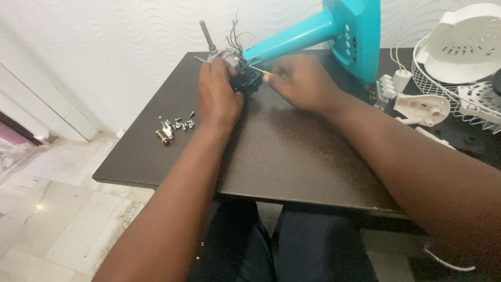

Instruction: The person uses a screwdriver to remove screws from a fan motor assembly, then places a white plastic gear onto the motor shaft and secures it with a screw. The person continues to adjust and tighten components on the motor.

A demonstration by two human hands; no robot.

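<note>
- At the far end of the dark bench (pixel 292 156), a small black motor block (pixel 247 81) is gripped by both hands, just in front of the teal fan stand (pixel 313 34).
- The motor block is clamped by the left hand (pixel 218 96), whose fingers are curled over its top and near side; a metal shaft (pixel 207 35) is seen rising from behind that hand, and a bunch of thin wires (pixel 235 39) stands up beside the shaft.
- A thin screwdriver (pixel 257 69) is pinched by the right hand (pixel 302 81); its grip is closed around the tool, and the tip is pointed at the right side of the motor block.
- The teal fan stand is laid slanting across the bench, its narrow neck meeting the motor block and its wide base, with a column of buttons, lifted at the far right of the motor block.
- Left of the motor block, nearer the bench edge, a small heap of screws and metal bits (pixel 175 127) is laid out, well apart from both hands.
- Right of the motor block, beyond the fan stand base, white plastic parts (pixel 421 108) are spread on the bench.
- Further right of those, a white wire guard (pixel 443 86) is seen with a white vented cover (pixel 467 44) resting in it.
- Below the bench edge, dark trousers (pixel 245 245) and a pale tiled floor (pixel 57 209) are visible.
</note>
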